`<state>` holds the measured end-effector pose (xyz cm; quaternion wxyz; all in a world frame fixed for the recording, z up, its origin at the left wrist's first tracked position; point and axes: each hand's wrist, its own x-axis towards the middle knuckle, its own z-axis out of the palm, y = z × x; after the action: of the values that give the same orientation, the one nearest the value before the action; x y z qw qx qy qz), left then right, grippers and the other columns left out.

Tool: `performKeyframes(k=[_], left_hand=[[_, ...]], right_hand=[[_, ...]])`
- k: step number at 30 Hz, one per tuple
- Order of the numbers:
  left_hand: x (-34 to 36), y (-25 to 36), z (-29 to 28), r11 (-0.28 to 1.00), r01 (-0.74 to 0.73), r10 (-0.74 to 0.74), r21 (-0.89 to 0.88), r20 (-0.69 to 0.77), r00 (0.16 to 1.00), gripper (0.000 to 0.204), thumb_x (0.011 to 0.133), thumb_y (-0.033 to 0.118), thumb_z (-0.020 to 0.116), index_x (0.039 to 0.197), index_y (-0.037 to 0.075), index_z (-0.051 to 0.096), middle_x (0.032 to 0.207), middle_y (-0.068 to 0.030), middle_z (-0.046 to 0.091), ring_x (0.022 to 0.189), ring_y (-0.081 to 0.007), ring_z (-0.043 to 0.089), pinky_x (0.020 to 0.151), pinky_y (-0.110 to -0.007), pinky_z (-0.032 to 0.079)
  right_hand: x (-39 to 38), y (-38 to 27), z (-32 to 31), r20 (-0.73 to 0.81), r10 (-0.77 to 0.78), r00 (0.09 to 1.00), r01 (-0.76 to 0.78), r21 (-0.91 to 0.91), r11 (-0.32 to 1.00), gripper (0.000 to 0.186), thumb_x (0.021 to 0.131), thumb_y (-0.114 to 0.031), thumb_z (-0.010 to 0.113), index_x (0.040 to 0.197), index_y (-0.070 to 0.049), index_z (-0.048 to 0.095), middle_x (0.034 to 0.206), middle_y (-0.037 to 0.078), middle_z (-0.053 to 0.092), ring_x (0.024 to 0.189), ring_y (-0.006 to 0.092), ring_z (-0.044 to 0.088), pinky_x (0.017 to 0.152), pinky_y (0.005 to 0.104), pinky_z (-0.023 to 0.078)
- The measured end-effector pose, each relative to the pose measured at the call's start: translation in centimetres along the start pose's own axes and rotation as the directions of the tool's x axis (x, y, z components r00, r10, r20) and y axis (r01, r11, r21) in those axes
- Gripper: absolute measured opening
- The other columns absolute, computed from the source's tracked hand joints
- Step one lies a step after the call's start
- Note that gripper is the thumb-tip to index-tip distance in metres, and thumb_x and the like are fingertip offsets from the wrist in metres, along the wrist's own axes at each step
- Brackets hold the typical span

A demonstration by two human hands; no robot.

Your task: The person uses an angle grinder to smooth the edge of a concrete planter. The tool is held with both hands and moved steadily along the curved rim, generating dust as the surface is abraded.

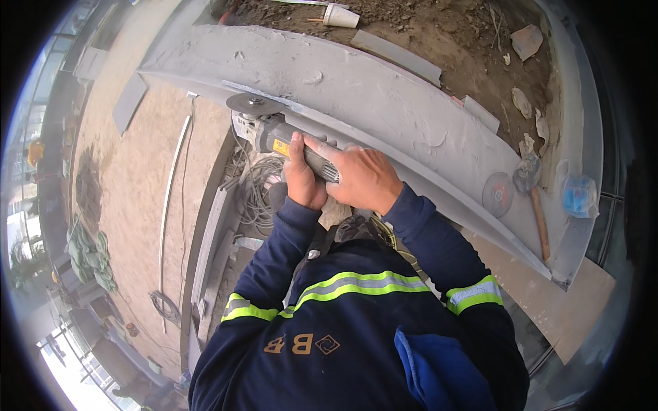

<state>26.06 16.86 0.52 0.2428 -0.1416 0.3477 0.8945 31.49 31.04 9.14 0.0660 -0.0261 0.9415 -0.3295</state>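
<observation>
An angle grinder (pixel 282 139) is held in both my hands in front of my chest. My left hand (pixel 303 175) closes round its body from the left, thumb up along the casing. From the right, my right hand (pixel 363 172) wraps the rear of the body, fingers reaching over the top. The grinder's round cutting disc (pixel 254 103) lies close to the front edge of a grey stone ledge (pixel 329 82); I cannot tell whether it touches. Whether the disc is spinning does not show.
On the ledge to the right lie a loose disc (pixel 498 194), a hammer (pixel 539 216) and a blue-wrapped container (pixel 580 196). Beyond it, a white cup (pixel 340 16) rests on soil. Coiled cable (pixel 260 195) lies below the grinder. A long pale strip (pixel 173 198) is at left.
</observation>
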Motion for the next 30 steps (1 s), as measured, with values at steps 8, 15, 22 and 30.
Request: performKeyframes(k=[8,15,22,30], left_hand=[[-1.7,-0.1,1.6,1.0,-0.004,0.004,0.001,-0.003,1.0,0.041,0.109,0.043,0.061,0.119,0.003,0.061,0.105,-0.0124,0.069,0.099,-0.0271,0.07,0.092,-0.044,0.059],[-3.7,-1.3,2.6,0.999,-0.03,0.03,0.018,-0.022,0.999,0.039,0.108,0.042,0.062,0.114,0.003,0.061,0.105,-0.0125,0.069,0.097,-0.0265,0.071,0.089,-0.043,0.06],[1.2,0.6,-0.5,1.0,0.003,-0.003,-0.004,-0.005,1.0,0.042,0.108,0.044,0.062,0.118,0.004,0.06,0.105,-0.0128,0.069,0.098,-0.0272,0.071,0.09,-0.043,0.059],[-3.4,-1.2,2.1,1.0,-0.006,0.006,-0.014,0.002,1.0,0.04,0.108,0.041,0.063,0.12,0.003,0.059,0.108,-0.0118,0.068,0.098,-0.0269,0.07,0.09,-0.043,0.06]], right_hand=[[-1.2,-0.5,-0.7,0.032,0.048,0.998,-0.048,-0.001,0.999,0.087,0.08,-0.021,0.077,0.162,-0.029,0.046,0.092,0.026,0.072,0.089,0.0446,0.072,0.082,0.0535,0.058],[-3.1,-0.3,-0.9,0.02,0.059,0.998,-0.058,-0.026,0.998,0.084,0.082,-0.026,0.076,0.161,-0.03,0.048,0.085,0.025,0.07,0.084,0.0445,0.071,0.077,0.0538,0.056],[1.2,0.0,0.5,0.001,0.015,1.0,-0.015,0.012,1.0,0.088,0.078,-0.022,0.076,0.161,-0.028,0.048,0.084,0.026,0.07,0.086,0.0457,0.071,0.08,0.0545,0.057],[-3.0,-1.1,-1.5,0.075,0.096,0.993,-0.093,-0.043,0.995,0.092,0.079,-0.019,0.078,0.163,-0.033,0.043,0.096,0.024,0.072,0.09,0.0422,0.073,0.084,0.0526,0.058]])
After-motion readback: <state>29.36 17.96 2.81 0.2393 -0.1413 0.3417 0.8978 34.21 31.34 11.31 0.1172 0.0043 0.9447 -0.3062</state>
